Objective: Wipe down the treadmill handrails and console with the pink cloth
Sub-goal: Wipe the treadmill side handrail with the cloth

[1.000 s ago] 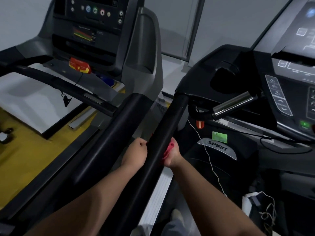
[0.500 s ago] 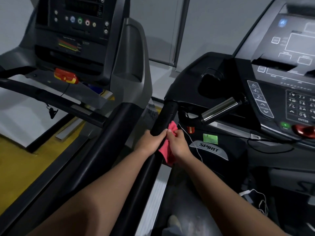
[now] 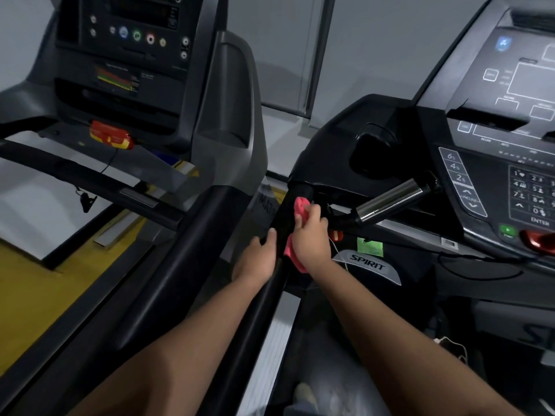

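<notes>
My right hand (image 3: 310, 238) pinches the pink cloth (image 3: 300, 207) against the top end of the black handrail (image 3: 263, 310). My left hand (image 3: 258, 259) holds the handrail just below. I think the console (image 3: 480, 163) is not wiped yet.

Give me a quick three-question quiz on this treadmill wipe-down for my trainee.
1. True or false: the right hand holds the pink cloth against the black handrail.
2. The left hand touches: A silver bar, B black handrail, C keypad.
3. Fill in: the plate below the right hand reads ____.
Key: 1 true; 2 B; 3 SPIRIT.
</notes>
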Motion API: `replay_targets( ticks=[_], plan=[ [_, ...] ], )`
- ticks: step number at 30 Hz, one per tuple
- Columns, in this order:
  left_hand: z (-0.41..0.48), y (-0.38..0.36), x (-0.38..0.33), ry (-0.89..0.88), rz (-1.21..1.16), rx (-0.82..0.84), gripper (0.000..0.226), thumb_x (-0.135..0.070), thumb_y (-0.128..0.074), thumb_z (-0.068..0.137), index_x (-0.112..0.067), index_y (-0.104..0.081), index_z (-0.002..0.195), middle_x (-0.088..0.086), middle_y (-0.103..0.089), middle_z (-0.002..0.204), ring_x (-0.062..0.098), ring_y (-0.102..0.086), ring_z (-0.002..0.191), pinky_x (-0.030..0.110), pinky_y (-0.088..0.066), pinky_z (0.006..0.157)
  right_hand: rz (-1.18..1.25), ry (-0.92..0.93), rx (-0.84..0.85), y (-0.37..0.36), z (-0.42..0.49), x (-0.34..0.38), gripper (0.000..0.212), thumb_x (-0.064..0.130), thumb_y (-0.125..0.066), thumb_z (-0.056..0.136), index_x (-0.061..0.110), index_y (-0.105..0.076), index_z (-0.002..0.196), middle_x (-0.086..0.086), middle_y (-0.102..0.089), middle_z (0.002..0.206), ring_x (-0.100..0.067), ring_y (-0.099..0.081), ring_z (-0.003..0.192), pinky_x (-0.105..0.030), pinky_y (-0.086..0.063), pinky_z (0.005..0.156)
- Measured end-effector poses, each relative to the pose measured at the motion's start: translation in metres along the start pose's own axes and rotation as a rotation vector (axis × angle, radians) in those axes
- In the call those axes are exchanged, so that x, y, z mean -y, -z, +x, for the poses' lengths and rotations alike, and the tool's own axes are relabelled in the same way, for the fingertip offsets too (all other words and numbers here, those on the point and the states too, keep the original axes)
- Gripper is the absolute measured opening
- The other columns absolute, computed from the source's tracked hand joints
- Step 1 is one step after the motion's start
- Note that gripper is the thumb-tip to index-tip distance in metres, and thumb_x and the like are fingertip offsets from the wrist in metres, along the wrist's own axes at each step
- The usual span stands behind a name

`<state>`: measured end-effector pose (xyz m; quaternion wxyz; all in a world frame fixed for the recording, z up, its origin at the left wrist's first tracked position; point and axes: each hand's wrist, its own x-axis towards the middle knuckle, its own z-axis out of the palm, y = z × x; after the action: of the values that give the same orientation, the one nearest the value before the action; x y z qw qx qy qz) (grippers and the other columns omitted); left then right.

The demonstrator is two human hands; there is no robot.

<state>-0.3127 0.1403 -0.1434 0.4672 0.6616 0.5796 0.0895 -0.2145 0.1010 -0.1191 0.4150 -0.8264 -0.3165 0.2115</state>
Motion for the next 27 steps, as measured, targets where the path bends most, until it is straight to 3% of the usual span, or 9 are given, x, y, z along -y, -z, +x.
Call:
replay_targets(
  ticks=[4,9,15,18,20,22,27],
  plan=[
    [0.002,0.000,0.000,0.008,-0.018,-0.024,0.062,-0.051,-0.015,0.100,-0.013,-0.040,0.142,0.012,-0.045,0.144,0.029,-0.041,0.132,0.039,-0.032,0.104,-0.079,0.046,0.019,-0.001,-0.015,-0.007,0.020,0.028,-0.036,0.101,0.016,-0.039,0.116,-0.015,-0.046,0.117,-0.017,-0.047,0.070,-0.031,-0.036,0.067],
    [0.004,-0.003,0.002,0.009,0.027,-0.015,0.060,-0.049,-0.016,0.100,-0.013,-0.039,0.143,0.012,-0.044,0.144,0.030,-0.042,0.131,0.041,-0.032,0.105,-0.278,0.000,0.079,0.003,0.004,0.013,0.025,0.015,-0.039,0.097,0.011,-0.033,0.121,-0.024,-0.046,0.120,-0.037,-0.055,0.094,-0.036,-0.040,0.073],
    [0.005,-0.003,0.004,0.009,-0.007,0.007,0.059,-0.046,-0.014,0.101,-0.013,-0.037,0.144,0.011,-0.042,0.146,0.029,-0.040,0.133,0.042,-0.031,0.108,-0.561,-0.066,0.114,0.006,0.039,0.041,0.047,0.010,-0.044,0.091,0.022,-0.028,0.134,-0.022,-0.040,0.124,-0.039,-0.053,0.103,-0.038,-0.044,0.072],
    [0.003,-0.003,0.006,-0.003,-0.036,0.025,0.057,-0.045,-0.015,0.102,-0.013,-0.039,0.143,0.010,-0.044,0.145,0.028,-0.041,0.132,0.041,-0.031,0.107,-0.590,-0.077,0.133,0.011,0.055,0.045,0.055,0.007,-0.060,0.081,0.024,-0.034,0.127,-0.019,-0.039,0.120,-0.038,-0.055,0.099,-0.044,-0.053,0.080],
    [0.002,-0.002,0.006,0.000,-0.031,0.027,0.057,-0.045,-0.015,0.102,-0.013,-0.040,0.142,0.010,-0.044,0.144,0.028,-0.042,0.131,0.041,-0.031,0.108,-0.563,-0.054,0.128,0.013,0.060,0.044,0.057,0.001,-0.066,0.074,0.024,-0.041,0.121,-0.015,-0.040,0.117,-0.035,-0.055,0.092,-0.044,-0.055,0.077],
    [0.001,0.000,0.005,0.007,-0.029,0.019,0.057,-0.045,-0.015,0.102,-0.013,-0.039,0.142,0.010,-0.044,0.144,0.028,-0.041,0.132,0.041,-0.031,0.109,-0.506,-0.016,0.106,0.014,0.061,0.042,0.053,-0.004,-0.061,0.075,0.024,-0.047,0.118,-0.013,-0.041,0.115,-0.032,-0.054,0.087,-0.040,-0.055,0.074],
    [0.001,0.001,0.003,0.004,-0.041,0.004,0.055,-0.042,-0.017,0.103,-0.011,-0.041,0.141,0.012,-0.045,0.143,0.029,-0.042,0.131,0.040,-0.031,0.106,-0.472,0.117,0.089,0.014,0.048,0.021,0.055,0.008,-0.053,0.088,0.036,-0.044,0.135,-0.015,-0.045,0.120,-0.036,-0.056,0.100,-0.042,-0.048,0.091]
  ],
)
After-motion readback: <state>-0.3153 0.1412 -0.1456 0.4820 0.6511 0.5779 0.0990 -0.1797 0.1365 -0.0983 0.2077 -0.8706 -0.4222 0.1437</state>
